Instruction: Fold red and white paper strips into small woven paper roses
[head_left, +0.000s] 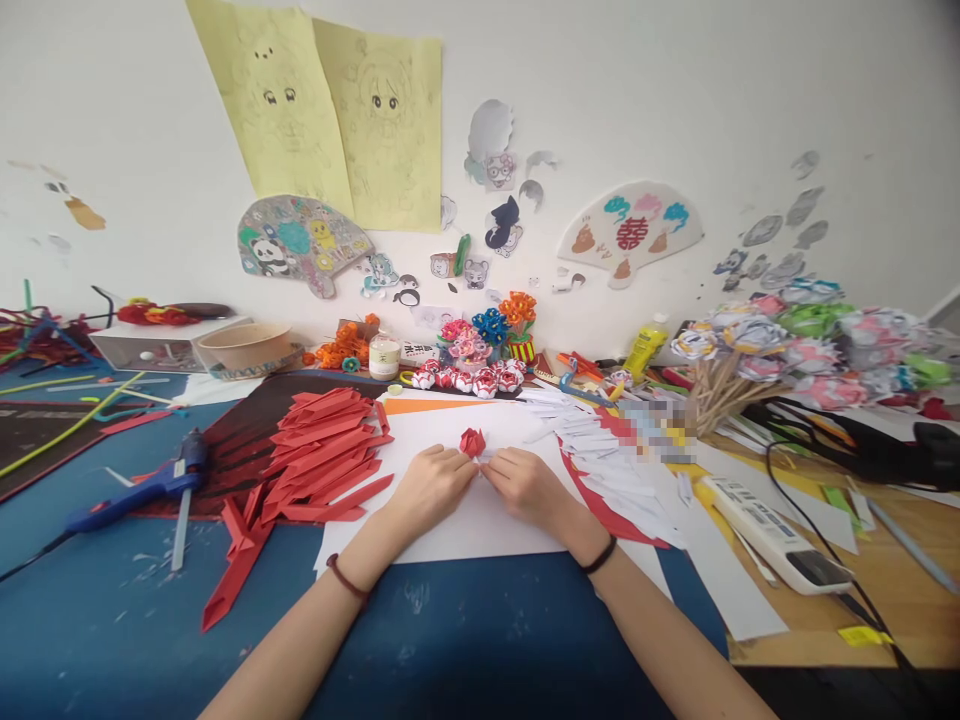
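Observation:
A small red folded-paper flower (472, 442) is held up over the white paper sheets (442, 535) in the middle of the table. My left hand (437, 478) is closed in a pinch at the flower's base, on its left side. From the right, my right hand (527, 487) pinches at the same spot, fingertips almost meeting the left ones. A bit of white paper shows between the fingers; how it joins the flower is hidden. Left of my hands lies a heap of red folded paper strips (322, 455). White folded paper strips (600, 450) are spread out on the right.
A blue hot glue gun (150, 490) rests on the left of the blue mat (480, 640). A white power strip (776, 530) with a black cable lies right. Behind are finished paper flowers (472, 378), a jar (384, 356), a yellow bottle (646, 345) and a stick-stemmed bouquet (757, 345).

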